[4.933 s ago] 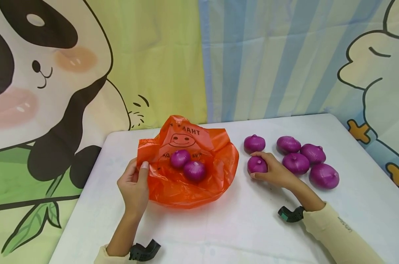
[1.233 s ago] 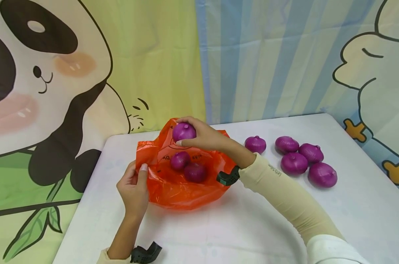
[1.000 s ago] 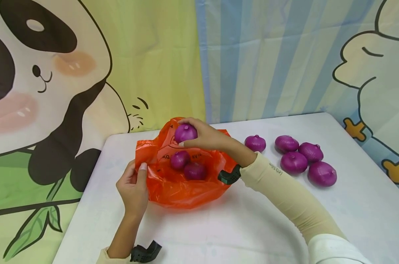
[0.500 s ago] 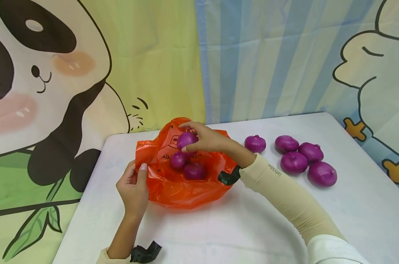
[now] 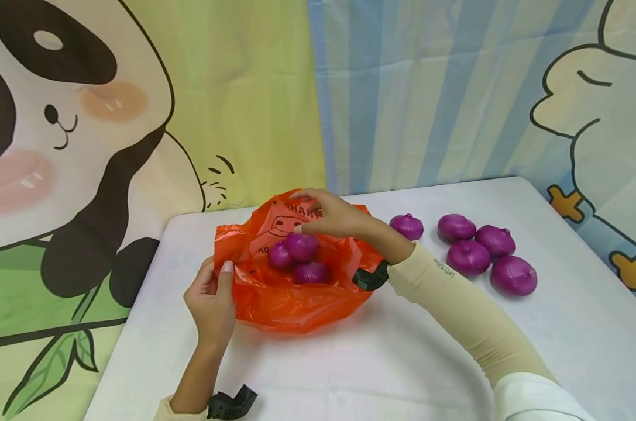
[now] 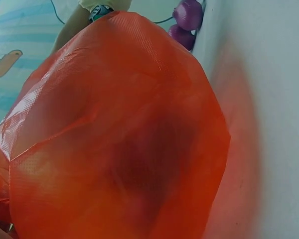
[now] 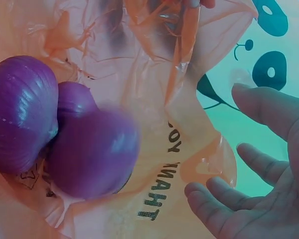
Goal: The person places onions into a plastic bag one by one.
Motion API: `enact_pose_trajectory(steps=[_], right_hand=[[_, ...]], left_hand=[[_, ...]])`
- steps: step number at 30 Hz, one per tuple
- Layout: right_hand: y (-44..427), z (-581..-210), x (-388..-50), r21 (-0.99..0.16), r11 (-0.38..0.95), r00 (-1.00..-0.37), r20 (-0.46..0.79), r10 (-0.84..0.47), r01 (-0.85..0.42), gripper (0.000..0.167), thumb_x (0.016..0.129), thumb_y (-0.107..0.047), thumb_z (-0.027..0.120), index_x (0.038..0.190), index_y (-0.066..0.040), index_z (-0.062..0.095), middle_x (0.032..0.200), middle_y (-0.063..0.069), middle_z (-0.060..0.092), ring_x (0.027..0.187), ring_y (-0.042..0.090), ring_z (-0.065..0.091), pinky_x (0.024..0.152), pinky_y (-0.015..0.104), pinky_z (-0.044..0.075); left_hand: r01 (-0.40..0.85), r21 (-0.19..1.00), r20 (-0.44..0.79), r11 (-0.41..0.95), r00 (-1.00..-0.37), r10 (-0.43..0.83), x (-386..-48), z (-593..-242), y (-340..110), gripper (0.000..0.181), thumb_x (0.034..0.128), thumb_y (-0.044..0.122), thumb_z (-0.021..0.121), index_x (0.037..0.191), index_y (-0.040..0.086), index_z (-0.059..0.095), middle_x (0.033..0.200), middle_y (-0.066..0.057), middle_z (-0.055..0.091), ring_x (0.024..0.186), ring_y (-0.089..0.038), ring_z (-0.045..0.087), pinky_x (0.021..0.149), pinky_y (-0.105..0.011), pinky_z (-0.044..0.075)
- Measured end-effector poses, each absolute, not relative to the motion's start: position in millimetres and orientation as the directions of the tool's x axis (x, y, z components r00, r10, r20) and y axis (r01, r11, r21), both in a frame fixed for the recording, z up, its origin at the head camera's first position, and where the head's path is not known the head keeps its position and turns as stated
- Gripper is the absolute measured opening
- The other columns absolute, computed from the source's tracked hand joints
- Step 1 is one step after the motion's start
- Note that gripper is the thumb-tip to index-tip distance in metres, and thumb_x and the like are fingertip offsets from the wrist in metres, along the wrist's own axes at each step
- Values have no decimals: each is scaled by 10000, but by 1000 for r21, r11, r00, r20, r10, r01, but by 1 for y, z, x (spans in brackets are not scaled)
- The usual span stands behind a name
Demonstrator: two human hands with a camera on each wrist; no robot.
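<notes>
An orange-red plastic bag [image 5: 296, 310] with a printed pig face stands open-mouthed on the table. Three purple onions lie inside it; the topmost onion [image 5: 303, 248] rests against the other two and looks blurred in the right wrist view. My left hand [image 5: 212, 301] pinches the bag's left edge between thumb and fingers. Over the bag's mouth, my right hand [image 5: 336, 216] has its fingers spread and holds nothing. In the right wrist view a gap separates that right hand [image 7: 259, 184] from the onions [image 7: 97, 154]. The bag fills most of the left wrist view, hiding its contents.
Right of the bag, several more onions sit on the white table [image 5: 381, 362]: one onion [image 5: 406, 227] apart near the right forearm, the others in a cluster around a front onion [image 5: 514, 276]. A printed curtain [image 5: 402, 93] hangs behind the table's back edge.
Earlier my right hand took an onion from the table and carried it left over the bag. It has since let go, and the onion has dropped onto the two inside. My left hand keeps its place.
</notes>
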State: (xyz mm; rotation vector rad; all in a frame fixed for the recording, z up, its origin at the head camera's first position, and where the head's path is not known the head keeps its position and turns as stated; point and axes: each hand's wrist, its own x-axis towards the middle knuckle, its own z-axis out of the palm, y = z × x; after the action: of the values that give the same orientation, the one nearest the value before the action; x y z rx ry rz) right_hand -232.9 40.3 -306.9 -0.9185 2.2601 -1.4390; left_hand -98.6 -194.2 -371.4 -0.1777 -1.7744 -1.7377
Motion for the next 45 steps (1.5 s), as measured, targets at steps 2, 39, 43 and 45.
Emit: enact_pose_trajectory(steps=[2, 39, 43, 45], right_hand=[[41, -307, -233, -892, 288, -752, 83, -654, -349, 656, 858, -159, 738, 1427, -53, 429, 1437, 102, 420, 1282, 394, 422, 1053, 498, 400], [121, -322, -246, -922, 242, -921, 218, -323, -303, 536, 902, -216, 708, 1386, -110, 505, 1353, 72, 519, 1227, 270, 513, 1020, 396, 454], [136, -337, -247, -929, 275, -948, 172, -267, -246, 553, 906, -255, 704, 1397, -114, 492, 1384, 82, 501, 1263, 296, 489, 1013, 436, 456], [143, -344, -247, -928, 296, -959, 157, -234, -224, 565, 909, -277, 699, 1406, -117, 482, 1395, 92, 493, 1270, 298, 483, 1018, 446, 450]], left_hand=[[516, 848, 524, 118, -785, -331, -99, -372, -194, 243, 968, 19, 562, 1171, -84, 647, 1141, -158, 645, 1012, -218, 638, 876, -256, 526], [506, 856, 509, 110, -784, -354, -100, -373, -196, 238, 973, 47, 564, 1150, -78, 663, 1121, -202, 635, 963, -247, 614, 885, -271, 530], [508, 854, 511, 109, -784, -353, -100, -374, -196, 238, 972, 48, 566, 1149, -75, 665, 1124, -196, 636, 967, -248, 618, 884, -273, 530], [507, 855, 511, 112, -785, -351, -100, -374, -196, 240, 973, 54, 567, 1152, -70, 667, 1129, -195, 637, 972, -249, 621, 883, -275, 531]])
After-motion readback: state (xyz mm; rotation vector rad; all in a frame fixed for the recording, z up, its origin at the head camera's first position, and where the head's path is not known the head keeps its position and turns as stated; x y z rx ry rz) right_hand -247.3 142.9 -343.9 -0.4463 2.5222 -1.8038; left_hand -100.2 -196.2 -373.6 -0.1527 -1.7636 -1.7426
